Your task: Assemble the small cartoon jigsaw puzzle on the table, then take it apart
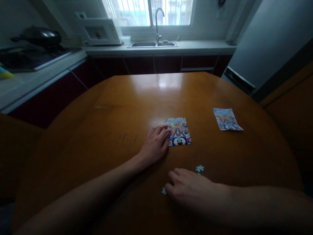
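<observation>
A colourful jigsaw puzzle with a blue cartoon dog at its lower edge lies flat on the wooden table. My left hand rests at its left side, fingers stretched out and fingertips on its edge. Closer to me, my right hand is down at the tabletop with its fingers curled; whatever they pinch, if anything, is hidden beneath. One loose pale blue puzzle piece lies just beyond the right hand. Another puzzle piece is beside its thumb. Slivers of other pieces show at the hand's edge, mostly covered.
A creased picture sheet with a similar print lies on the right of the table. Beyond the table are a counter with a sink, a microwave and a wok on the stove. A fridge stands at right.
</observation>
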Motion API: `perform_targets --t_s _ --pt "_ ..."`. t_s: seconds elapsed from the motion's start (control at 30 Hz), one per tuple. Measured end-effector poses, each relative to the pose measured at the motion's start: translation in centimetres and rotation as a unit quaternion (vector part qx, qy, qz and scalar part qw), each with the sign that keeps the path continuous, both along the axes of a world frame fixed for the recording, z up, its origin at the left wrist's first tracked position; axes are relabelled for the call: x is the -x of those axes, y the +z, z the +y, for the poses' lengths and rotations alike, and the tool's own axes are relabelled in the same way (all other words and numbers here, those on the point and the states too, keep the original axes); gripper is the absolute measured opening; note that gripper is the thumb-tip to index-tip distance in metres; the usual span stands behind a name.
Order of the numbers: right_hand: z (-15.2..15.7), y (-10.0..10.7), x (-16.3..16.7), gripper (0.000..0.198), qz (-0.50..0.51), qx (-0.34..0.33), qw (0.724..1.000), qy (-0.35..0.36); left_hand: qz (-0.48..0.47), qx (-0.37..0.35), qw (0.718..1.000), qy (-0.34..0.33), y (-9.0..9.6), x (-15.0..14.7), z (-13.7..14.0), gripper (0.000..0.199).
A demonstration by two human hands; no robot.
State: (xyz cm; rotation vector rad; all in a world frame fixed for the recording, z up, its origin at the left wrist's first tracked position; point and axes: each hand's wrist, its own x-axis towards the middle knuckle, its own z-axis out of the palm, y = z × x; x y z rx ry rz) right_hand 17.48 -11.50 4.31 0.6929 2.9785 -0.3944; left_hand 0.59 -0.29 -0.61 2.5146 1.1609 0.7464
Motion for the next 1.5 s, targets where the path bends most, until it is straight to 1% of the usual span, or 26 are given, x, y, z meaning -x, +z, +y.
perform_targets --t_s 0.1,0.17,0.23,0.3,0.37,0.4,0.47,0.5,0.57,0.63,0.67,0.7,0.77,0.83,0.93,1.03,1.23,1.5 --pt "0.0 -0.2 -0.1 0.007 0.006 -0.004 1.0 0.002 0.0 0.0 1.0 0.0 -0.1 0.0 0.1 0.031" --pt "0.2 0.3 -0.4 0.005 0.005 0.014 1.0 0.001 0.007 -0.001 1.0 -0.001 -0.1 0.0 0.1 0.032" --pt "0.6 1.5 -0.9 0.003 0.004 0.051 0.999 0.0 0.021 0.002 1.0 0.0 -0.1 0.1 0.1 0.034" --pt "1.5 3.2 -1.6 0.009 0.019 0.104 0.994 -0.007 0.038 0.007 0.999 0.002 -0.1 0.1 0.1 0.035" --pt "2.8 4.9 -2.5 0.016 0.073 0.156 0.985 -0.031 0.053 0.013 0.998 0.005 -0.1 0.1 0.1 0.037" --pt "3.7 5.6 -2.9 0.017 0.118 0.174 0.976 -0.052 0.06 0.016 0.998 0.004 -0.1 0.1 0.1 0.038" --pt "5.6 6.4 -3.8 0.016 0.228 0.184 0.951 -0.097 0.069 0.018 0.997 -0.002 -0.1 0.1 0.0 0.04" --pt "6.7 6.4 -4.3 0.013 0.284 0.17 0.935 -0.13 0.072 0.019 0.997 -0.004 -0.1 0.0 0.0 0.041" --pt "9.0 5.9 -5.1 0.011 0.364 0.131 0.895 -0.223 0.073 0.017 0.997 -0.003 0.0 0.0 -0.1 0.041" --pt "11.5 4.6 -5.5 0.014 0.424 0.108 0.841 -0.318 0.071 0.015 0.997 0.0 -0.1 -0.1 -0.1 0.04" --pt "12.7 3.9 -5.6 0.016 0.446 0.103 0.818 -0.348 0.07 0.014 0.997 0.0 -0.1 -0.1 -0.1 0.04" --pt "13.9 3.0 -5.5 0.017 0.463 0.099 0.801 -0.368 0.069 0.012 0.998 -0.001 -0.1 -0.1 -0.1 0.04" --pt "16.2 1.3 -5.2 0.018 0.473 0.1 0.785 -0.388 0.067 0.008 0.998 -0.001 -0.2 -0.1 -0.1 0.04" --pt "18.3 -0.4 -4.6 0.019 0.47 0.105 0.786 -0.388 0.065 0.004 0.998 -0.001 -0.3 -0.1 -0.1 0.04" --pt "20.7 -2.2 -3.7 0.016 0.441 0.113 0.808 -0.374 0.064 0.005 0.998 -0.001 -0.5 0.0 -0.1 0.04" --pt "22.1 -3.3 -3.3 0.014 0.409 0.121 0.831 -0.357 0.065 0.01 0.998 0.0 -0.4 0.0 -0.1 0.04" --pt "22.9 -4.5 -3.6 0.016 0.375 0.12 0.853 -0.341 0.068 0.019 0.997 0.003 0.0 0.0 -0.2 0.04" --pt "23.4 -5.8 -3.6 0.014 0.371 0.129 0.857 -0.333 0.068 0.021 0.997 0.003 0.2 0.1 -0.2 0.04"
